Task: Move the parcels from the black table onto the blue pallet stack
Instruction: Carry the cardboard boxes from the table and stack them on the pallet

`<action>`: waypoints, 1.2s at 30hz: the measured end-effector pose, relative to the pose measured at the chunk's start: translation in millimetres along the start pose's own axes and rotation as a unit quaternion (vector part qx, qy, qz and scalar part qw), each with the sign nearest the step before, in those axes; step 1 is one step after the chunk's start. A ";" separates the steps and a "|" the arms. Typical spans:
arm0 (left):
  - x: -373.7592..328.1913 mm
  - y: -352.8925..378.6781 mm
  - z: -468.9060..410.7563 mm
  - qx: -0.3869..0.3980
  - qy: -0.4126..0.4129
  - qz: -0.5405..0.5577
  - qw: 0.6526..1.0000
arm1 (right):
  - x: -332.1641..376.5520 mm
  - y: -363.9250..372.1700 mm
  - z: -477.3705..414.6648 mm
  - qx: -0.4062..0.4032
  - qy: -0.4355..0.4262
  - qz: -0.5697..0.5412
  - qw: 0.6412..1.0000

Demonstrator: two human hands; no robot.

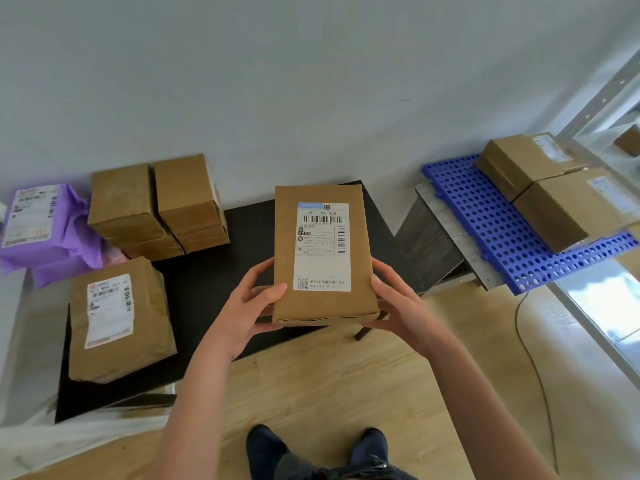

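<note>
— Flat brown cardboard parcel with a white shipping label point(322, 254), centre frame, and it looks lifted clear of the black table point(214, 289), held between both hands!
— So this is the carry. What does the next move need?
— I'd say a swing toward the blue perforated plastic pallet stack point(485, 216) at the right, then a set-down on bare blue beside the two brown cardboard boxes point(568, 209).
— And the grip?
— Left hand point(249, 306) clasps the lower left edge, thumb on top near the label, fingers curled beneath. Right hand point(398, 303) wraps the lower right edge.
— More waiting?
— Plenty: brown wrapped parcels point(117, 320) and purple plastic mailers point(41, 226), left of frame.
</note>
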State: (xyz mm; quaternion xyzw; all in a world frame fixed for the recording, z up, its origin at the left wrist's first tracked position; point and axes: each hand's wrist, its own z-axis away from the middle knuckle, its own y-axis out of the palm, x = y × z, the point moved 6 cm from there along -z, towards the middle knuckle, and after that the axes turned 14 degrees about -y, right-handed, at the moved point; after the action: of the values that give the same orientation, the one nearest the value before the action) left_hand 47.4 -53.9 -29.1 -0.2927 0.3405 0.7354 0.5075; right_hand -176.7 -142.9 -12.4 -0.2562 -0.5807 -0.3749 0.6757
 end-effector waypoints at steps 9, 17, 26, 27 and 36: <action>24.2 123.6 -20.3 0.009 -0.010 -0.014 1.000 | -4.4 -114.8 52.9 -0.020 0.010 -0.015 1.000; 36.9 207.5 -35.3 0.020 -0.018 -0.042 0.999 | -9.6 -194.2 94.4 -0.042 0.019 -0.019 0.999; 30.1 254.0 -66.1 0.045 -0.037 -0.072 0.996 | -17.5 -240.7 104.9 -0.089 0.024 -0.045 0.995; 26.0 255.8 -71.7 0.048 -0.036 -0.077 0.995 | -16.9 -244.3 100.7 -0.094 0.023 -0.047 0.994; -29.4 269.4 -147.1 0.073 -0.034 -0.071 0.994 | 11.2 -283.7 28.7 -0.107 0.010 -0.022 0.994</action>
State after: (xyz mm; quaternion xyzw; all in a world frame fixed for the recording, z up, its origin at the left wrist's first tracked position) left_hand -185.7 -255.5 -39.2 -0.2531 0.3545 0.6799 0.5899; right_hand -421.4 -289.5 -21.2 -0.3103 -0.5356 -0.4522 0.6421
